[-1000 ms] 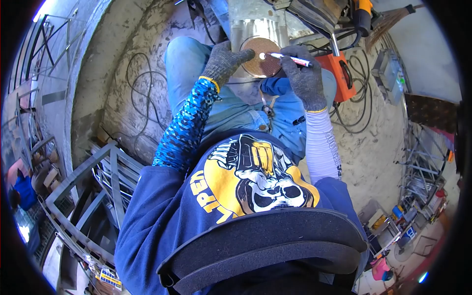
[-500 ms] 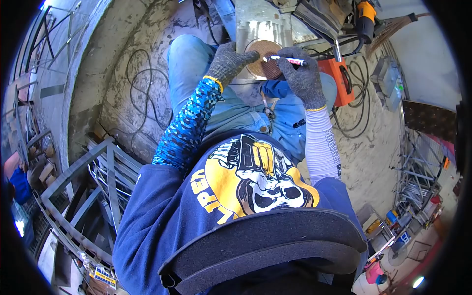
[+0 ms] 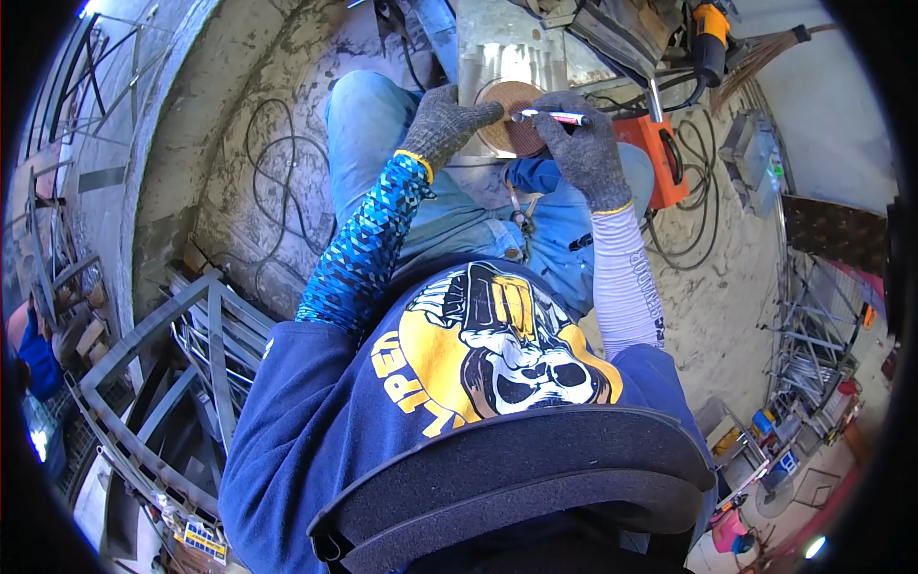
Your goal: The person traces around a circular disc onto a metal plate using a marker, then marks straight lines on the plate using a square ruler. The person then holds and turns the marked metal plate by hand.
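Note:
A round brown disc [image 3: 516, 129] lies on a shiny metal sheet [image 3: 488, 43] in front of my knees. My left hand [image 3: 448, 124], in a grey knitted glove, presses on the disc's left edge with the thumb pointing right; its other fingers reach over the sheet's edge. My right hand [image 3: 581, 143], gloved alike, is closed around a white and red marker [image 3: 559, 118]. The marker's tip points left, at the middle of the disc.
An orange-red machine [image 3: 652, 161] with coiled cable stands right of my knee. A yellow and black power tool [image 3: 710, 43] lies at the upper right, beside a broom [image 3: 765, 57]. Metal frames [image 3: 158, 373] stand at the left. A cable loops over the floor.
Compared with a second ago, the disc and both hands appear slightly right and lower in view. The marker has turned a little flatter, its tip still near the disc's middle.

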A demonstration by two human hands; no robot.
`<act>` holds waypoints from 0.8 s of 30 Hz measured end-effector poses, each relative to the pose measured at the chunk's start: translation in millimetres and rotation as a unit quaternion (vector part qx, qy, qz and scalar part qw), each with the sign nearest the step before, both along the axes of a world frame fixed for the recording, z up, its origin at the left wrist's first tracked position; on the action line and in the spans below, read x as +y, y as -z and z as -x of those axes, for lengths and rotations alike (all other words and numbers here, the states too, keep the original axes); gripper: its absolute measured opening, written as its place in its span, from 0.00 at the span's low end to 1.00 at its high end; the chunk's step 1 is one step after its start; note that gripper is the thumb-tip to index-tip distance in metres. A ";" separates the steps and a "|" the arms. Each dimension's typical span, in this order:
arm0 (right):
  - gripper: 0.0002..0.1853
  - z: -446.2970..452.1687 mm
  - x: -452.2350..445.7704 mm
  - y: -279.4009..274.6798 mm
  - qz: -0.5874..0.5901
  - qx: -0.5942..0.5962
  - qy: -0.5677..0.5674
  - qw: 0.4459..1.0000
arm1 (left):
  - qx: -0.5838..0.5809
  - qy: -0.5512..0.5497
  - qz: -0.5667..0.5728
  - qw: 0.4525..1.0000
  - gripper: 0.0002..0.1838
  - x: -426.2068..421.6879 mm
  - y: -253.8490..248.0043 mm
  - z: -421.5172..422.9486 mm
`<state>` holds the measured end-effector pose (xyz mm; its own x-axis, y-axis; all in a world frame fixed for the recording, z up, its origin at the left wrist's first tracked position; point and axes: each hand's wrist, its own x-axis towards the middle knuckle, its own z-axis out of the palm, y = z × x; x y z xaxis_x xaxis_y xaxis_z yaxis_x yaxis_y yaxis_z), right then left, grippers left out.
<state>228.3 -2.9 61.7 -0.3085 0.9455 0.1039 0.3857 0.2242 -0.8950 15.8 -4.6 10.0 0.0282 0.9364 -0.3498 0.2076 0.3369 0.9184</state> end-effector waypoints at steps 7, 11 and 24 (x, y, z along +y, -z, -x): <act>0.09 2.6 0.7 -10.0 0.012 -0.013 -0.014 1.000 | -0.001 0.011 -0.008 1.000 0.30 1.1 9.0 1.4; 0.10 -1.7 6.8 -4.2 0.017 -0.030 -0.028 0.999 | 0.027 0.014 -0.004 1.000 0.30 2.3 7.8 1.5; 0.11 2.6 13.8 -19.6 0.043 -0.165 -0.040 0.985 | -0.013 0.000 0.001 1.000 0.29 0.8 9.0 0.6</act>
